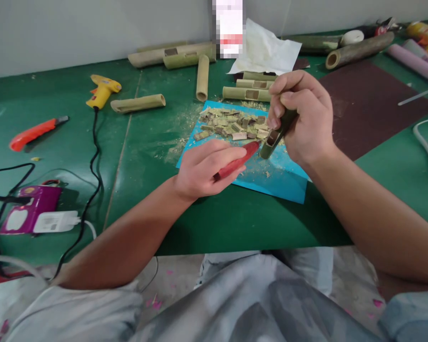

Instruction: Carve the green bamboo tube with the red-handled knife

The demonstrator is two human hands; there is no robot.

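My left hand grips a red-handled knife, its tip pointing right toward a short green bamboo tube. My right hand holds that tube tilted, lower end over a blue mat; a rectangular slot shows in the tube's side. The knife tip meets the tube's lower end. A pile of bamboo chips lies on the mat's far part.
On the green table: several bamboo tubes, a yellow glue gun with black cord, an orange utility knife, a purple device with white plug, white paper, dark sandpaper sheet, a long bamboo.
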